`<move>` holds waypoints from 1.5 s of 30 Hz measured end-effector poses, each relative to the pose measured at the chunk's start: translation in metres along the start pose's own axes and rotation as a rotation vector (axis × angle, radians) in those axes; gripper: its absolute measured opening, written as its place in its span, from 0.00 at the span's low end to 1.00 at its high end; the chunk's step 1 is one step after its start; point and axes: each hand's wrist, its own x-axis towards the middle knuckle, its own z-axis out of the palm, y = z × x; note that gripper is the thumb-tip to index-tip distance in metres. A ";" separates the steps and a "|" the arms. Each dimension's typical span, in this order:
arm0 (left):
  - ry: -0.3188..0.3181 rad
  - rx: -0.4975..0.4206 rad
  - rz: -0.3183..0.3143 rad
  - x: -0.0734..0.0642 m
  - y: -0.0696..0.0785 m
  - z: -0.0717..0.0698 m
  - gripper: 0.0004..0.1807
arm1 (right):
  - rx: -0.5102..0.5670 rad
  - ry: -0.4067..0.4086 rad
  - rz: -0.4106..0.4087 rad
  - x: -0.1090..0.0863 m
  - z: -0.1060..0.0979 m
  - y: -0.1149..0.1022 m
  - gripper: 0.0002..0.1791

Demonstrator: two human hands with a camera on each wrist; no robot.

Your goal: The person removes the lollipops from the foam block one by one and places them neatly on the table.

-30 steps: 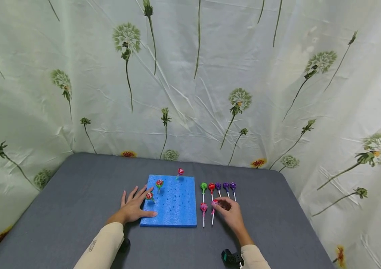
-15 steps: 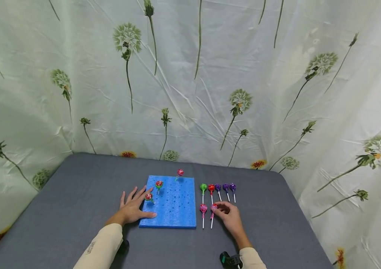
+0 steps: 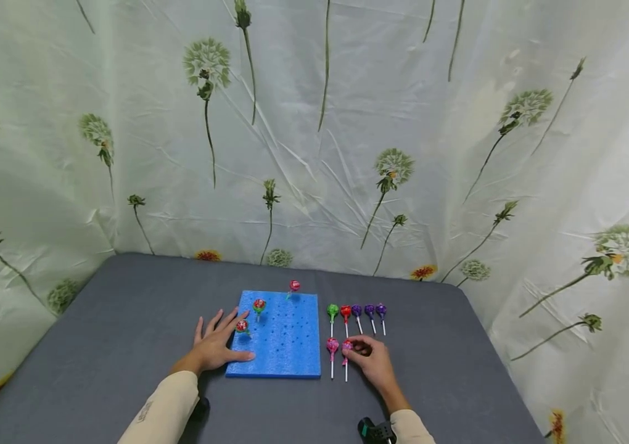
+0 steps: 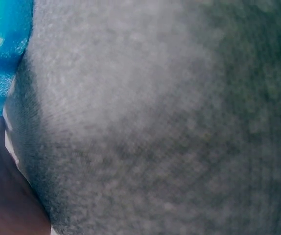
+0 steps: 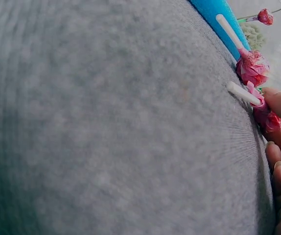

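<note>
Lollipop in pink wrapper on a white stick (image 5: 265, 116) sits pinched between the thumb and fingers of the right hand (image 3: 374, 362), low at the grey cloth-covered tabletop (image 3: 431, 370); whether its full length rests there cannot be told. Over the last second it has been drawn back, slightly leftward, and straightened, so its head now lies roughly level with the matching pink lollipop (image 3: 332, 346) just beside it, sticks nearly parallel. That suggests the alignment is nearly settled, though the grip is not yet released. The left hand (image 3: 213, 351) has stayed put, fingers spread straight over the left edge of the blue foam board (image 3: 303, 357), where three red-topped lollipops (image 3: 259, 304) stand
</note>
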 end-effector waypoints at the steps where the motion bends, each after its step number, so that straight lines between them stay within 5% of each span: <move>1: -0.001 -0.002 -0.001 -0.001 0.000 0.000 0.56 | -0.001 -0.003 -0.001 0.000 0.000 0.000 0.11; 21: -0.029 0.012 -0.034 0.002 0.001 -0.002 0.57 | -0.030 -0.016 0.039 0.001 0.000 -0.002 0.13; 36: 0.034 -0.030 0.056 -0.001 -0.003 0.002 0.56 | 0.037 -0.018 0.043 0.001 -0.003 -0.001 0.15; 45: 0.003 0.006 0.004 0.000 -0.002 0.000 0.57 | 0.076 0.039 0.037 0.001 -0.009 -0.016 0.14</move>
